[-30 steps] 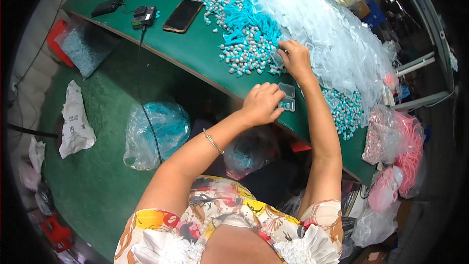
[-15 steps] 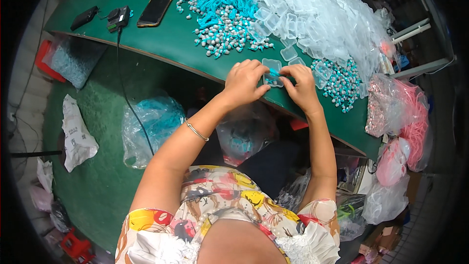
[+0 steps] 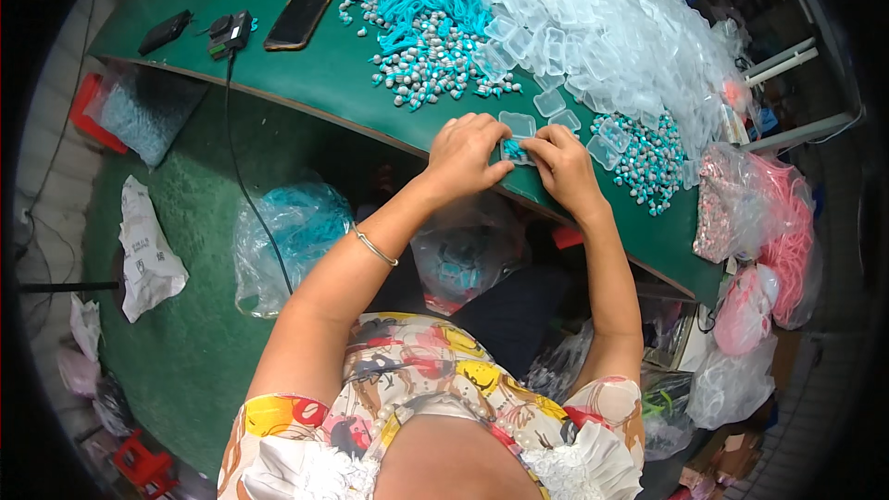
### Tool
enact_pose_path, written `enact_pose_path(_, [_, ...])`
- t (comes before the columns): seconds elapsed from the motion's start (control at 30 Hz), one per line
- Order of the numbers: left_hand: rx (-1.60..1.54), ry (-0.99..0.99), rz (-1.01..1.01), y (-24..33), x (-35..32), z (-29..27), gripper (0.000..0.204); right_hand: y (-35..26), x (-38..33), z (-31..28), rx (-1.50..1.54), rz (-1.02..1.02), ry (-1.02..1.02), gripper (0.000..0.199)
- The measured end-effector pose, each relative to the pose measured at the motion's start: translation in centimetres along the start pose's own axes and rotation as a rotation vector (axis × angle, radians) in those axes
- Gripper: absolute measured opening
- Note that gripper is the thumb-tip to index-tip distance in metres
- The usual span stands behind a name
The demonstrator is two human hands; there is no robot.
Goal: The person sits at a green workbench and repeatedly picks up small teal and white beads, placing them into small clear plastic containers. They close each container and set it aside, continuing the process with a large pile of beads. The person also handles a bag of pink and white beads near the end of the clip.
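Observation:
Near the front edge of the table lies a small clear plastic box (image 3: 519, 125) with its lid tipped back. A bundle of turquoise cord (image 3: 512, 147) lies inside its base. My left hand (image 3: 461, 156) closes on the left side of the box, thumb toward me and fingers on the far side. At the right end, my right hand (image 3: 565, 168) pinches with thumb and fingers at the box's rim, and its fingertips partly cover the cord. Left of the box spreads a pile of grey-and-turquoise beads (image 3: 417, 60), topped by loose turquoise cords (image 3: 421, 2).
A large heap of clear boxes (image 3: 593, 23) covers the back of the green table (image 3: 306, 88). More beads (image 3: 644, 153) lie to the right. A phone (image 3: 299, 18) and a cabled black device (image 3: 229, 34) sit left. Bags of pink cord (image 3: 778, 241) hang beyond the right edge.
The turquoise cord, raised between my fingers before, now lies lower in the box base. My right hand's fingers have drawn together at the box's right end. My left hand has barely moved.

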State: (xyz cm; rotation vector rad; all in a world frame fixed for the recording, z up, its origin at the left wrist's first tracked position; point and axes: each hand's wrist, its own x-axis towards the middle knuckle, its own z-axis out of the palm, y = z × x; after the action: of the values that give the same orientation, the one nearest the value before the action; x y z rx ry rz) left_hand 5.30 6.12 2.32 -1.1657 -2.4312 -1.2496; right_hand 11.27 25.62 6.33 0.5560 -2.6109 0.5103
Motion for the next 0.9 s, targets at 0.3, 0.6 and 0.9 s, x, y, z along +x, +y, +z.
enact_pose_path(0.3, [0.006,0.036,0.015,-0.1,-0.1,0.1,0.036,-0.4,0.7,-1.2,-0.131,-0.007,-0.087,0.021])
enact_pose_path(0.6, [0.002,0.05,0.034,0.0,-0.1,0.1,0.039,2.5,2.3,0.9,-0.151,0.141,-0.076,0.021])
enact_pose_path(0.9, [-0.088,0.028,-0.013,0.8,-0.1,-0.8,0.051,1.4,0.4,-0.1,0.189,0.168,0.067,0.018])
